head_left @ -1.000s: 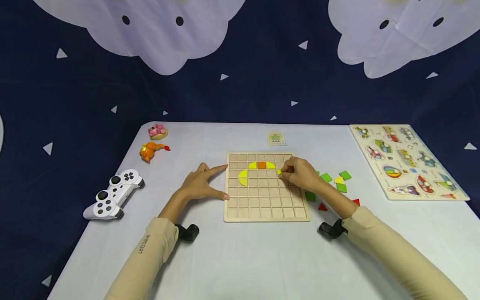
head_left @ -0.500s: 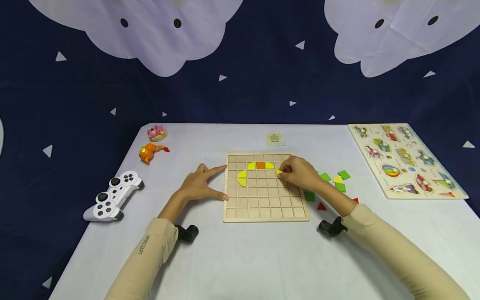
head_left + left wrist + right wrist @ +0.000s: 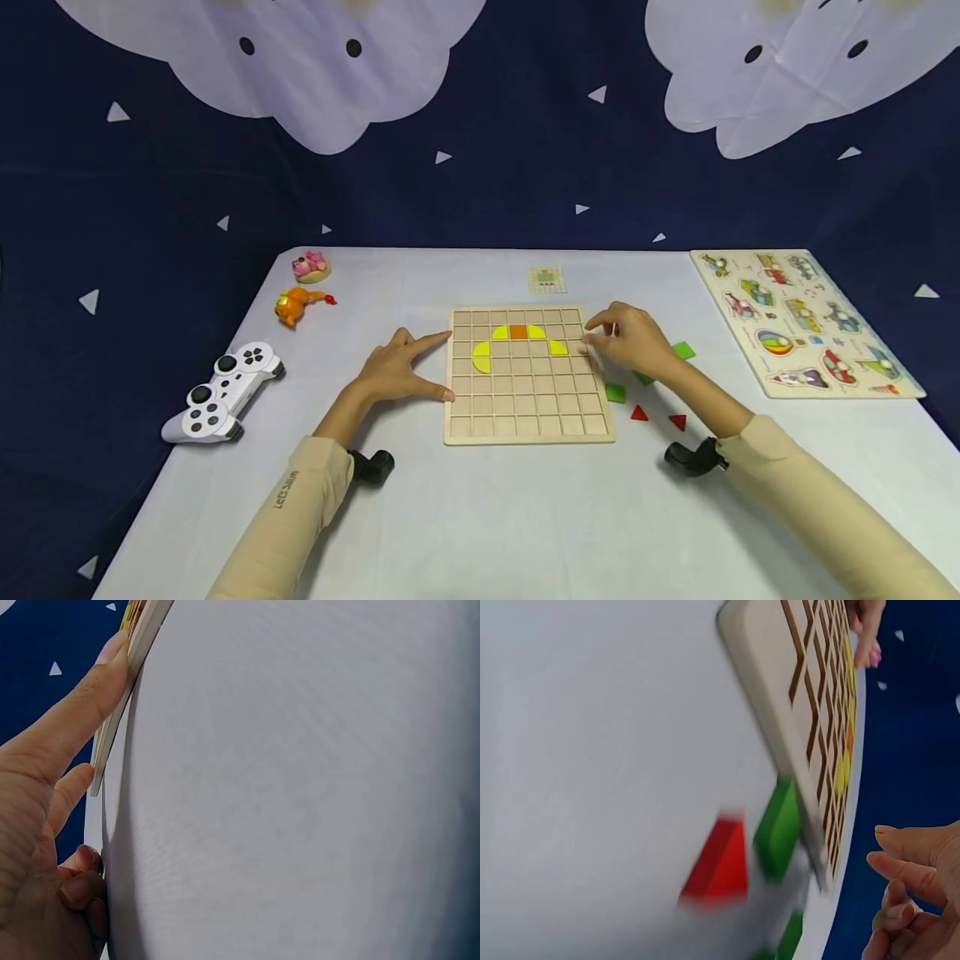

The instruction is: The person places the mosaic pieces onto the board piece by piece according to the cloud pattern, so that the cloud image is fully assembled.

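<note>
- Left hand (image 3: 396,371) lies flat, thumb and forefinger spread against the left edge of the wooden grid board (image 3: 525,417), bracing it.
- Right hand (image 3: 633,340) hovers over the board's right edge, fingers loosely spread, holding nothing.
- Yellow quarter piece (image 3: 557,347) sits in its cell, just left of the right fingertips.
- Risk, as judged: a careless sweep could scatter the loose green (image 3: 615,392) and red (image 3: 639,413) pieces under the right wrist.

Matt wooden grid board (image 3: 525,400), smooth white tablecloth (image 3: 487,517)
</note>
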Motion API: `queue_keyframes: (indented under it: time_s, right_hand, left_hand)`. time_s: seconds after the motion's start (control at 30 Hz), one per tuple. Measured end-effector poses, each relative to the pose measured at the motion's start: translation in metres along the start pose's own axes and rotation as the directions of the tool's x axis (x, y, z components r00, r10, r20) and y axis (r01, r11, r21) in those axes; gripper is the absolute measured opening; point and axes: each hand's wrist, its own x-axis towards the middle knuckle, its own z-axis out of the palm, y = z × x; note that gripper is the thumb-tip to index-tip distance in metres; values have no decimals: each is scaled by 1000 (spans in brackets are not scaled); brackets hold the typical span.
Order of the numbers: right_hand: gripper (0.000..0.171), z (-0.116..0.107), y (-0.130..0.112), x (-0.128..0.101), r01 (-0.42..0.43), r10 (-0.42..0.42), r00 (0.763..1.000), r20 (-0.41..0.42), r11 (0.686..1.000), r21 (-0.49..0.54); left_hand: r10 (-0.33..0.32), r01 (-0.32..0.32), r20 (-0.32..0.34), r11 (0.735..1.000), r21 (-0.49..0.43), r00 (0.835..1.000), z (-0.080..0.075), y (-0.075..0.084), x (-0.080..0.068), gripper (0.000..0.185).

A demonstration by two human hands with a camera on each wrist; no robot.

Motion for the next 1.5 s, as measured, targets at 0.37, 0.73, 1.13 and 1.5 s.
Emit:
queue_keyframes:
  time_s: [0.37, 0.73, 1.13, 1.5]
  right_hand:
    - [19, -37, 48, -32, -26, 22, 998, -56, 997, -79]
    - [16, -46, 72, -57, -115, 109, 993, -38, 973, -200]
    - [31, -37, 68, -57, -149, 145, 989, -36, 952, -267]
    - [25, -41, 69, -57, -120, 127, 992, 10, 958, -259]
  left_hand:
    - [-20, 20, -2, 1000, 12, 1000, -2, -3, -1, 104]
    - [-9, 9, -3, 1000, 8, 1000, -1, -7, -2, 103]
    - [4, -4, -1, 1000, -1, 1000, -1, -5, -4, 103]
    - [2, -2, 0, 1000, 3, 1000, 0, 1, -2, 103]
